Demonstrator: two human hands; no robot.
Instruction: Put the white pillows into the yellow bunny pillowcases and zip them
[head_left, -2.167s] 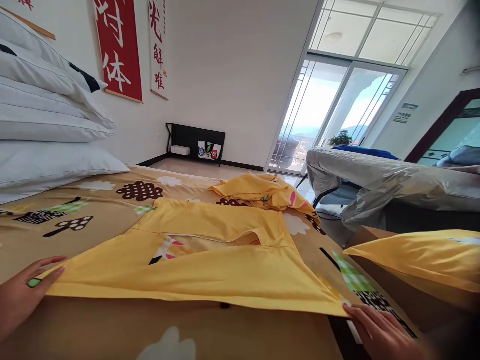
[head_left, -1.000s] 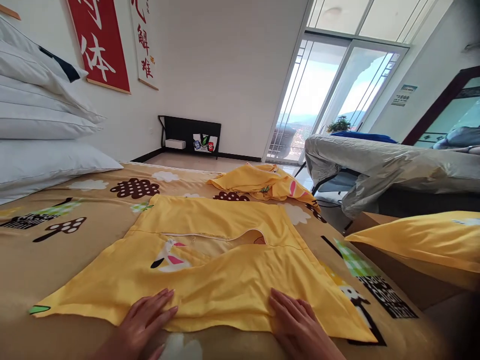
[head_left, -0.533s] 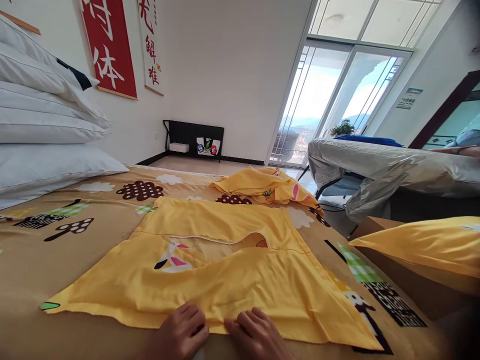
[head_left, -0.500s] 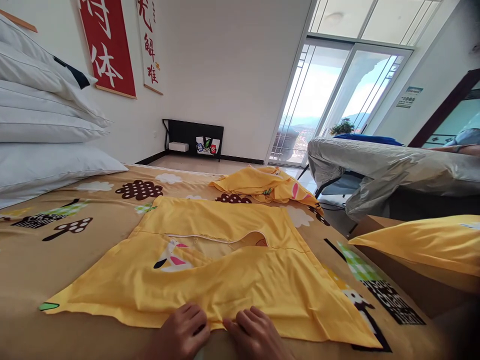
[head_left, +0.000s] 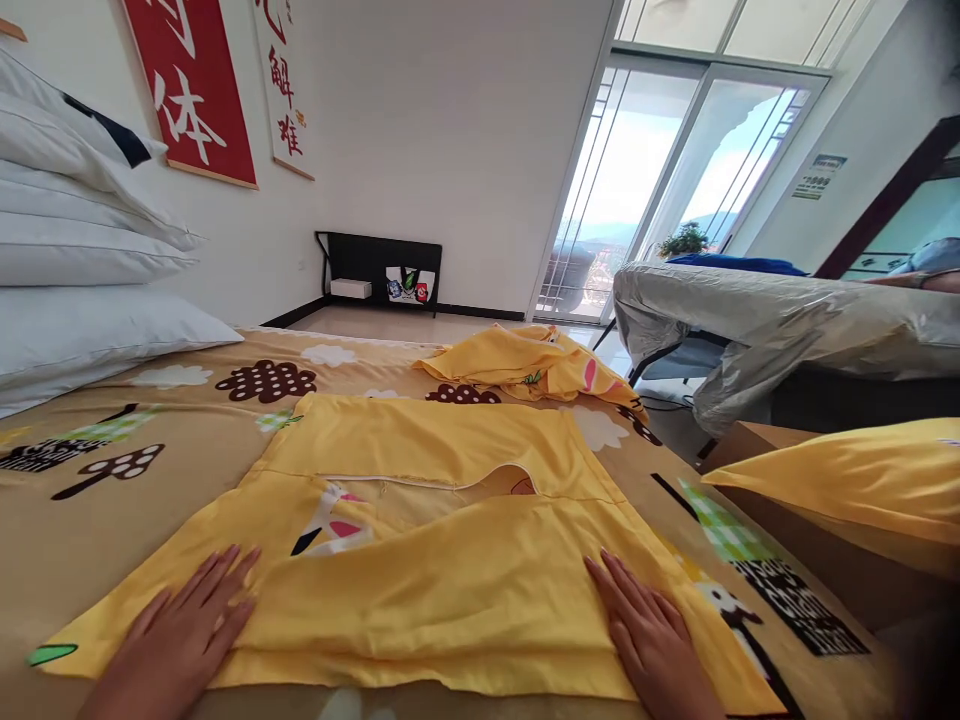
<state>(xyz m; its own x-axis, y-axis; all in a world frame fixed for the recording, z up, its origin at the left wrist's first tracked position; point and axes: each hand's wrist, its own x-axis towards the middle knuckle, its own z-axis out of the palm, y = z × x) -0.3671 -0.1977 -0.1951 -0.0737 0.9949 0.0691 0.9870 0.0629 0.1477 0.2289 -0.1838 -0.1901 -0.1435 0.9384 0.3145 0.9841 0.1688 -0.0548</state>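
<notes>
A yellow pillowcase (head_left: 435,590) lies spread out on the patterned bed sheet (head_left: 45,540). Across its upper part runs a gaping slit with a white edge, and a pink, white and black print shows through it. My left hand (head_left: 187,630) rests flat on the near left part of the cloth, fingers spread. On the near right part, my right hand (head_left: 649,630) lies flat with its fingers stretched forward. Neither hand grips anything. The near edge of the pillowcase lies between my hands.
White pillows (head_left: 90,330) are stacked at the left. Another crumpled yellow cloth (head_left: 525,365) lies at the bed's far edge. At the right, a yellow pillow (head_left: 847,480) sits over a cardboard box (head_left: 765,440). Beyond stands a plastic-covered table (head_left: 795,300), with part of a person's arm behind it.
My hands have let go of the near edge at the middle and moved apart, left and right, now lying flat. The near edge looks more spread out.
</notes>
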